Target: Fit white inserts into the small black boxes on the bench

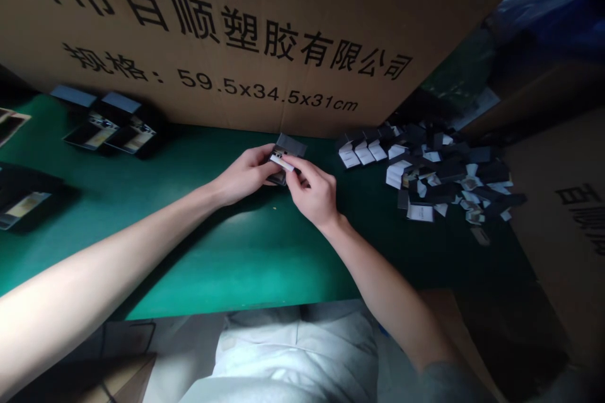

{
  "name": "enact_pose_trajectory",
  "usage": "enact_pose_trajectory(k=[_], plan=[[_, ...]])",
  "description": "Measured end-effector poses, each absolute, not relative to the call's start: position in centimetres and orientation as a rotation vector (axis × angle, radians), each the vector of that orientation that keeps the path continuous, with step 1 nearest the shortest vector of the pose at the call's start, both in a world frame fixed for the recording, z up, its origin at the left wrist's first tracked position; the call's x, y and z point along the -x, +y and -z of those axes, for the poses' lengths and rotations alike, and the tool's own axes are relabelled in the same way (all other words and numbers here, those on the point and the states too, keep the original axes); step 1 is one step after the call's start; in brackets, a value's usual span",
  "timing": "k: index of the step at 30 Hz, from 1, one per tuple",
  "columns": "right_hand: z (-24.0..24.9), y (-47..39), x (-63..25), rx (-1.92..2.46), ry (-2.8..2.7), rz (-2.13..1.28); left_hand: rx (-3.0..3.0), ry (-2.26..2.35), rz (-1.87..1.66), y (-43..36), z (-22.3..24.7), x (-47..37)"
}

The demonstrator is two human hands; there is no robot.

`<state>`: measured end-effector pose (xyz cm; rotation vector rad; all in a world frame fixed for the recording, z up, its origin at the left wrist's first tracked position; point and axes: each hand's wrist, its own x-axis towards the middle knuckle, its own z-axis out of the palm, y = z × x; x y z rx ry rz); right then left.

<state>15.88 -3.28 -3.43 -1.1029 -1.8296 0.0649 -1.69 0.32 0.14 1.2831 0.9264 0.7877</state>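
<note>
Over the green table [227, 252], my left hand [246, 175] grips a small dark hinged box [292, 144] with its lid raised. My left thumb lies along the near side of the box and the fingers go behind it. My right hand [314, 194] is closed at the box's opening, its fingertips on a narrow white insert [282, 163]. The insert sits at the mouth of the box; how deep it goes is hidden by my fingers. Small shiny pieces show inside, too small to name.
A large printed cardboard carton [283, 94] walls off the back. Dark boxes with lids up [137, 135] stand at the left, another dark box [26, 198] nearer. On the right lie a row of white-lined boxes [363, 154] and a heap of dark and white pieces [449, 179].
</note>
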Motion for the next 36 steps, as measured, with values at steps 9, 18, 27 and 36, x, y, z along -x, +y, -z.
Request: enact_pose_trajectory(k=[9, 18, 27, 36], plan=[[3.6, -3.3, -15.9, 1.152, -1.872, -0.084, -1.242, 0.926, -0.819, 0.6, 0.6, 1.8], [3.6, -3.1, -15.8, 1.137, -1.810, -0.092, -1.271, 0.853, -0.782, 0.4, 0.0, 1.6], [3.4, -3.2, -15.8, 1.127, -1.823, -0.101, -1.278, 0.913, -0.782, 0.4, 0.1, 1.6], [2.5, -3.6, -15.8, 1.084, -1.764, 0.027, -1.222, 0.908, -0.801, 0.6, 0.4, 1.6]])
